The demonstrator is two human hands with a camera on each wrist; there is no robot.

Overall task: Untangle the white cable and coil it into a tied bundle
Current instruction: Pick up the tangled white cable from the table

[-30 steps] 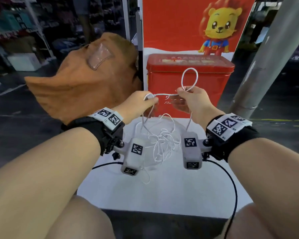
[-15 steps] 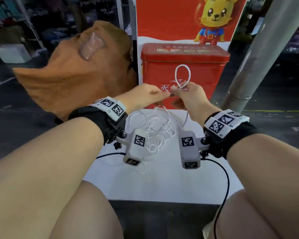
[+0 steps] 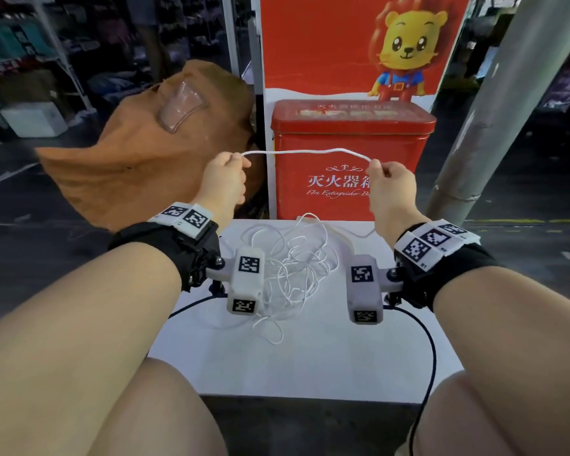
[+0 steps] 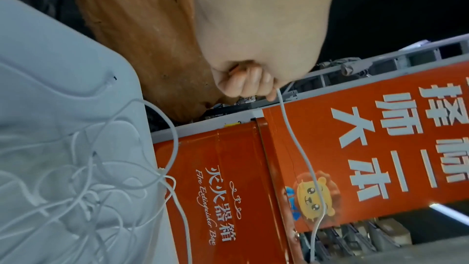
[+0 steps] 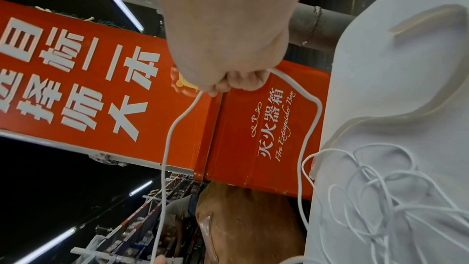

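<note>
A thin white cable [image 3: 305, 152] runs nearly straight between my two raised hands, above the far edge of the white table [image 3: 310, 363]. My left hand [image 3: 226, 174] pinches one end of that stretch with curled fingers [image 4: 243, 82]. My right hand [image 3: 390, 179] pinches the other end, fingers [image 5: 236, 82] curled round the cable [image 5: 175, 127]. The rest of the cable lies in a loose tangle [image 3: 293, 268] on the table between my wrists. From the right hand a strand [image 5: 311, 119] drops back to that tangle [image 5: 380, 188].
A red fire extinguisher box [image 3: 349, 156] stands just behind the table, under a red poster with a cartoon lion [image 3: 405, 57]. A brown leather bag [image 3: 152, 153] sits at the back left. A grey pillar [image 3: 494, 106] leans at the right. My knees flank the table's near edge.
My hands, close together with a small loop standing above the right one, have moved apart. The loop is gone and the cable is drawn out straight between them.
</note>
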